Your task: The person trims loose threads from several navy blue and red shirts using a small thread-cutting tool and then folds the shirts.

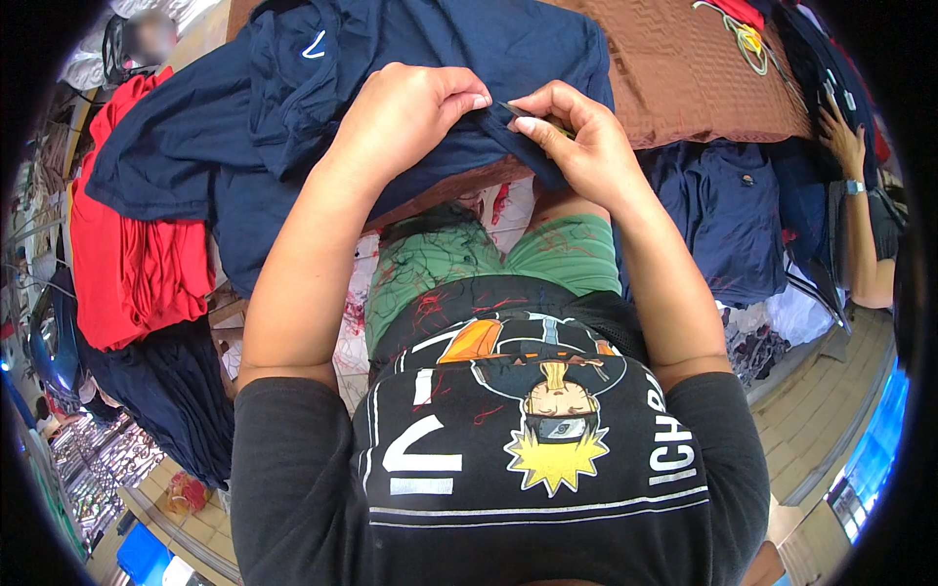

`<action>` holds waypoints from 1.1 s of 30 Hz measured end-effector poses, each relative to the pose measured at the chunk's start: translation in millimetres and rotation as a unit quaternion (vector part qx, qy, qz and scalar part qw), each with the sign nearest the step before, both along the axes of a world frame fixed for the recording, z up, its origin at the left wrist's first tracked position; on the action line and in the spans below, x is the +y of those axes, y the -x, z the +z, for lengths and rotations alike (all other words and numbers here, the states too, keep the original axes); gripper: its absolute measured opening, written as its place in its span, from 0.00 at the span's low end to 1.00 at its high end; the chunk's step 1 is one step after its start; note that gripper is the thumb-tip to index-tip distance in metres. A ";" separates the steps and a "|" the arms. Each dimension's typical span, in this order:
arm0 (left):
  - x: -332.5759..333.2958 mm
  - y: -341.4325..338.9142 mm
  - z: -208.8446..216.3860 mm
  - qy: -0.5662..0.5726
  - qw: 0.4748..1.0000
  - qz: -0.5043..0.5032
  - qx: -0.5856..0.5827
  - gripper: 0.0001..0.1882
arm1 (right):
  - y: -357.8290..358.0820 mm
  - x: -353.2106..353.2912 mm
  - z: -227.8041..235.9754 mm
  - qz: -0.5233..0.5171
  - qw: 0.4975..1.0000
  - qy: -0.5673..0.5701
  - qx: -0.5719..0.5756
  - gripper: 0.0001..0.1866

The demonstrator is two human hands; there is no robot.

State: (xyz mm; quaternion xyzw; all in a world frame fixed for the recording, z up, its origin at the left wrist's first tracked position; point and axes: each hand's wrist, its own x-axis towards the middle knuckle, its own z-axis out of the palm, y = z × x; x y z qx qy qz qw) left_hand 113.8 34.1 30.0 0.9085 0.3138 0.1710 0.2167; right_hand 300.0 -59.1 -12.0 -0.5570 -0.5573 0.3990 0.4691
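Observation:
A navy shirt [186, 127] is spread over the brown-covered table [684, 88] in front of me, with a small white mark near its collar. My left hand [410, 112] is closed in a pinch at the shirt's fabric, thumb against fingertips; a thread between them would be too small to see. Just right of it, my right hand [586, 142] is closed around small thread snips [507, 107]. Their dark pointed tip faces the left fingertips, close to the cloth. Most of the snips' body is hidden by my fingers.
Red garments [147, 264] hang in a stack at the left, above dark folded cloth [166, 391]. More navy shirts [723, 215] lie at the right. Yellow and white cords [747, 44] rest at the table's far right. Another person's hand [842, 137] touches dark garments there. Loose threads cover my lap.

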 end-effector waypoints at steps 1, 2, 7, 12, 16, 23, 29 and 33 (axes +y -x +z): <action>-0.5 0.0 1.1 0.010 1.000 0.008 -0.003 0.08 | 0.2 -0.3 1.4 0.004 1.000 -0.001 -0.017 0.09; -1.6 -0.4 2.3 0.020 1.000 0.017 -0.006 0.08 | 0.5 -1.1 3.7 0.008 0.999 -0.001 -0.034 0.09; -5.1 -1.3 5.3 0.033 0.999 0.035 -0.011 0.09 | 3.1 -1.2 14.4 0.020 0.994 -0.017 -0.106 0.10; -7.5 0.2 10.3 0.021 0.999 0.030 -0.018 0.09 | 3.9 -0.2 21.2 0.018 0.980 -0.012 -0.196 0.11; -11.9 25.2 42.4 0.198 0.960 -0.174 0.100 0.11 | -4.8 -3.0 22.8 -0.010 0.972 -0.081 -0.223 0.10; -28.9 -2.7 16.5 -0.048 0.995 -0.066 -0.056 0.10 | -11.0 -8.0 11.8 -0.035 0.999 -0.012 -0.021 0.09; -24.3 -16.1 -13.1 -0.035 0.999 0.000 -0.033 0.06 | -9.0 -10.3 3.7 -0.022 0.999 0.023 -0.018 0.08; -21.3 -14.5 -15.2 0.059 0.996 0.051 -0.034 0.05 | -13.1 -11.1 2.8 -0.005 0.999 0.033 -0.036 0.09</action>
